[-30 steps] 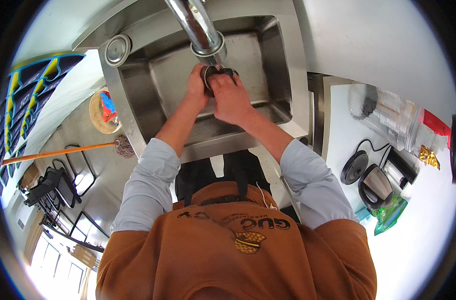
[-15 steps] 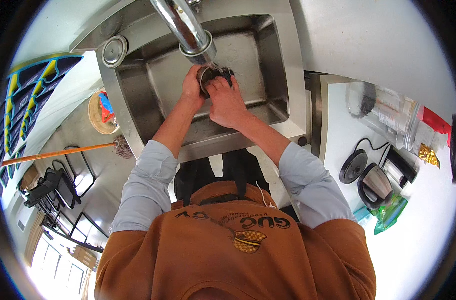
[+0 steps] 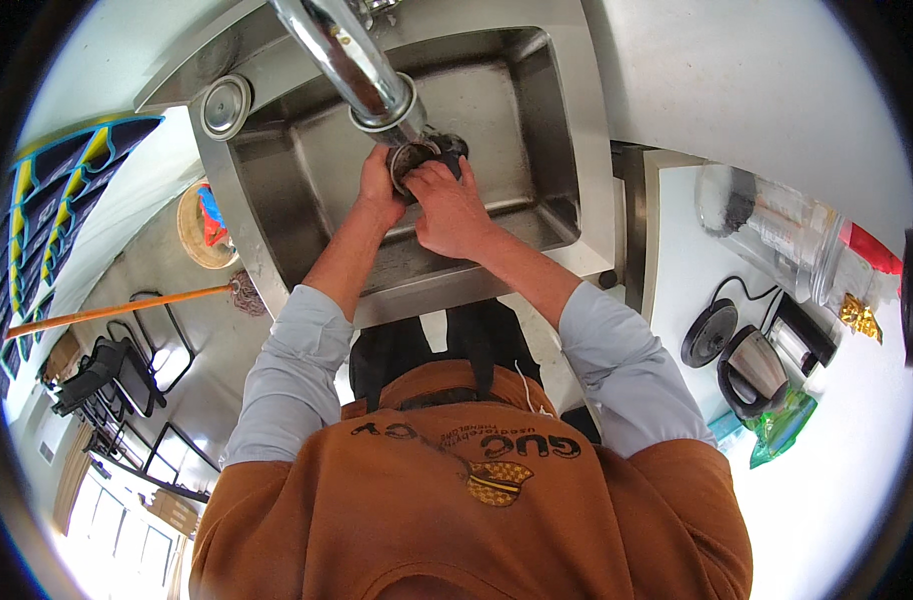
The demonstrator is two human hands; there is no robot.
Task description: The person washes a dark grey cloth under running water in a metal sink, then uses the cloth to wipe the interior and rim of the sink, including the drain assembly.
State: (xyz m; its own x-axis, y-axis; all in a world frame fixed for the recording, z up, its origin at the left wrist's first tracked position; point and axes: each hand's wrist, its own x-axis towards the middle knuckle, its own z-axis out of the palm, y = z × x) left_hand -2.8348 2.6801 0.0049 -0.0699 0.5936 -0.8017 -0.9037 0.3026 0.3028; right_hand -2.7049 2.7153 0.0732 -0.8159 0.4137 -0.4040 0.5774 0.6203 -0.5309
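Note:
A small dark round container [image 3: 407, 160] with a shiny metal rim is held under the spout of the chrome faucet [image 3: 392, 105], over the steel sink basin [image 3: 327, 215]. My left hand [image 3: 379, 188] is closed round its left side. My right hand [image 3: 445, 205] is bent over the near side of the container, fingers pressed at its opening and against a black part [image 3: 454, 150] on its right. The right fingertips are partly hidden, and the container's exact kind does not show.
A round metal sink strainer [image 3: 226, 106] lies on the sink's left rim. A mop [image 3: 127, 309] and a bin [image 3: 199, 225] stand at left. On the right counter are an electric kettle [image 3: 755, 372], its black base [image 3: 710, 333], a clear plastic jar [image 3: 777, 225] and a green bag [image 3: 785, 428].
The view has shifted slightly, with the faucet sitting a little lower and more to the left. Both hands stay on the container, whose opening now shows more under the spout.

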